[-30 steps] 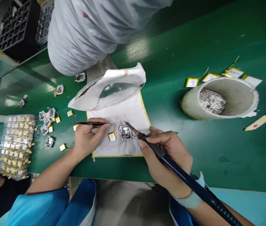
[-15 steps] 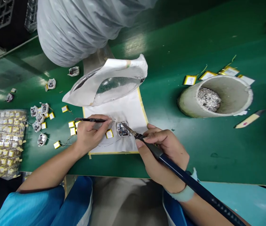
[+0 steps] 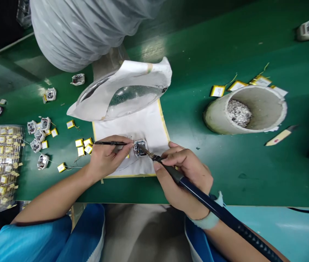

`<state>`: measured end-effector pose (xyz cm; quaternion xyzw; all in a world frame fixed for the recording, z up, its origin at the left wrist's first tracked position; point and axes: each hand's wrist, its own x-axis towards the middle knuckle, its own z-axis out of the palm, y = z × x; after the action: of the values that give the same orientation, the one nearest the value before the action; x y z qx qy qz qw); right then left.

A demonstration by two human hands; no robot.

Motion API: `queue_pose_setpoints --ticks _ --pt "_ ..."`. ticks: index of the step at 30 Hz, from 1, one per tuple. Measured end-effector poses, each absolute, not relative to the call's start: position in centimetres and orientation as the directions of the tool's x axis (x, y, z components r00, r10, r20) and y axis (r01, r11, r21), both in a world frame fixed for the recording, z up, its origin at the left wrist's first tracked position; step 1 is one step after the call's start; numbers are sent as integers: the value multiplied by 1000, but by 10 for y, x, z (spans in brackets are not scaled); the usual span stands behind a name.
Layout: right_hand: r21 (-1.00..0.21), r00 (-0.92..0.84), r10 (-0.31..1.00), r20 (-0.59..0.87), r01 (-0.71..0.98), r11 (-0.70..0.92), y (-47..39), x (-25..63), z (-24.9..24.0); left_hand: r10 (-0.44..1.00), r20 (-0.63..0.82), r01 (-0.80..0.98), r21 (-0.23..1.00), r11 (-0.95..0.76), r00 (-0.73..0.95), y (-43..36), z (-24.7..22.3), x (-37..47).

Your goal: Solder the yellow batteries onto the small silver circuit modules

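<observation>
A small white device housing [image 3: 140,148] with a circuit board lies face up on the white sheet [image 3: 127,127]. My left hand [image 3: 109,154] pinches dark tweezers [image 3: 110,143], its fingertips at the housing's left edge. My right hand [image 3: 184,178] grips a soldering iron [image 3: 180,178], whose tip reaches over the board from the lower right. A yellow-edged battery [image 3: 127,156] is mostly hidden behind my left fingers. Thin wires curve over the sheet below my left hand.
A clear shield [image 3: 132,98] and grey duct [image 3: 88,32] stand behind the sheet. To the left are device housings [image 3: 39,135], loose batteries [image 3: 80,150] and a tray [image 3: 0,163]. A round pot [image 3: 217,116] and knife [image 3: 281,135] lie right.
My left hand has moved right, closer to the housing, and now covers most of the battery. The iron tip is lower over the board. The whole view has shifted slightly.
</observation>
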<state>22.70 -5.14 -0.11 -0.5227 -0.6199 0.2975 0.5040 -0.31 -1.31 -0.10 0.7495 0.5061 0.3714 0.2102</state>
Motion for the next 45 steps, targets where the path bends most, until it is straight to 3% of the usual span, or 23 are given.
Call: queue_pose_setpoints --ticks 8,16,21,28,36,45 --pt "-879 28 946 323 381 288 -51 227 -2 904 364 593 685 -424 225 -13 -1 -3" --pt "-917 114 948 297 310 250 -53 227 0 902 397 575 703 -419 172 -14 -5 -7" --pt "-923 125 949 289 299 241 -53 226 -1 863 492 683 593 -428 113 -10 -3 -11" --pt "-912 108 950 293 330 244 -52 227 -1 866 473 714 549 -434 162 -6 -4 -10" --pt "-900 101 944 314 349 262 -53 224 -3 860 462 615 620 -487 215 -12 -7 -8" --pt "-896 81 948 309 360 261 -53 224 -4 876 412 636 613 -469 250 -12 -4 -7"
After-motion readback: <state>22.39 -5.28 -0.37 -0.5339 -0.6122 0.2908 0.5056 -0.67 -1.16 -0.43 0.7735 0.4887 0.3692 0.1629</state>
